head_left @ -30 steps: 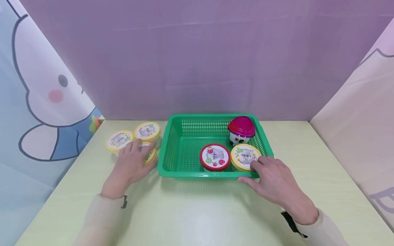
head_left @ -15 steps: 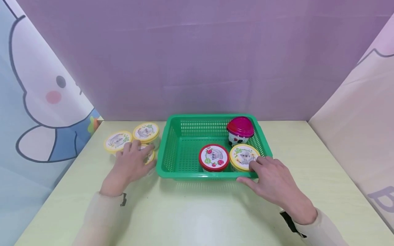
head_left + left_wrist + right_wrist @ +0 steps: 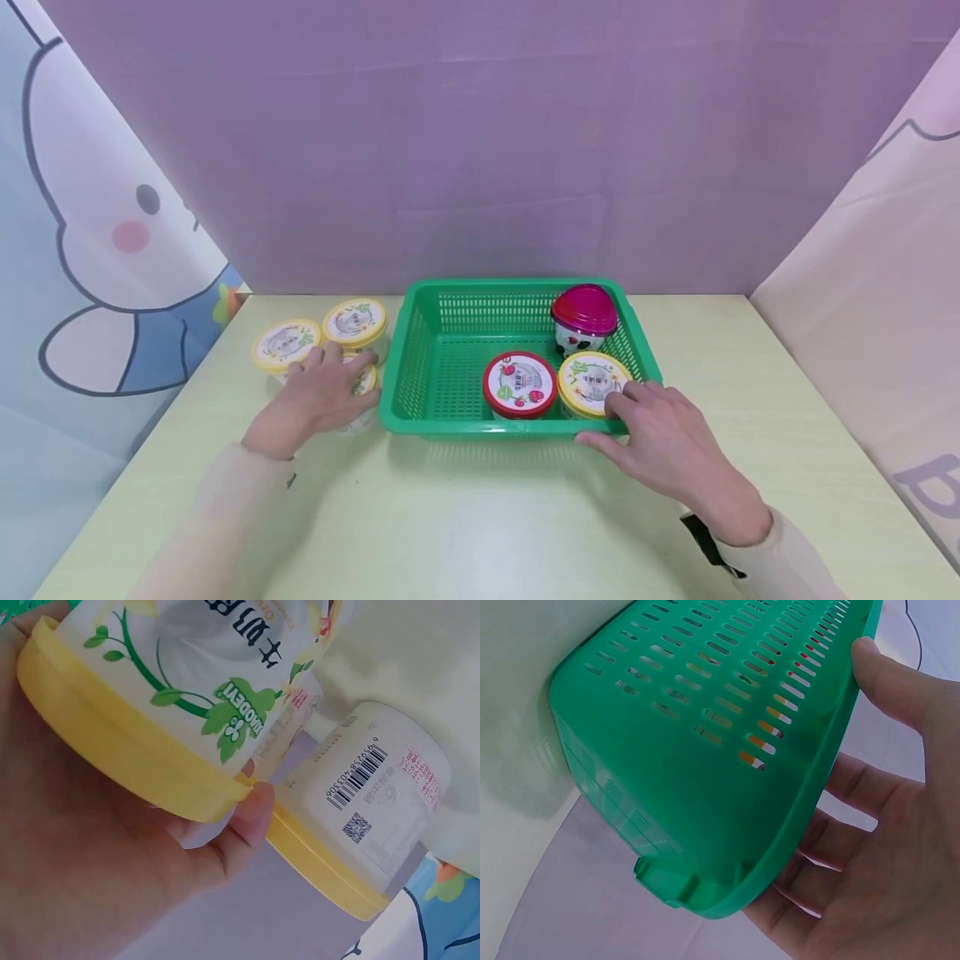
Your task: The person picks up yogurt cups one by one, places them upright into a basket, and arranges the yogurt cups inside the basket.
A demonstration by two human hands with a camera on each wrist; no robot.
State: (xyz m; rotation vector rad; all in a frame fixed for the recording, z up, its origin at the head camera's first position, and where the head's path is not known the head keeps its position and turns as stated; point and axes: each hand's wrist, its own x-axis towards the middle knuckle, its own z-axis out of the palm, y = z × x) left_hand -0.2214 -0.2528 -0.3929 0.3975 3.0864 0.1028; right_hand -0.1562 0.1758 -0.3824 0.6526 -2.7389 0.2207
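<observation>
Left hand (image 3: pixel 317 395) — round 1 yellow-lidded tub (image 3: pixel 169 690)

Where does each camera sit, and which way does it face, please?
Head: on the head, facing forward and down at the basket; left hand and right hand show.
Left wrist: worn there, facing a yellow-lidded tub; left hand shows, gripping it.
Right wrist: worn there, facing the basket's outside; right hand shows.
Head and right wrist share the basket.

On our worktop (image 3: pixel 480 525), three lidded tubs (image 3: pixel 354 322) cluster left of the basket (image 3: pixel 450 427); inside it, we see two more tubs (image 3: pixel 520 384) side by side, a dome-lidded cup (image 3: pixel 587 312) behind the right one.
</observation>
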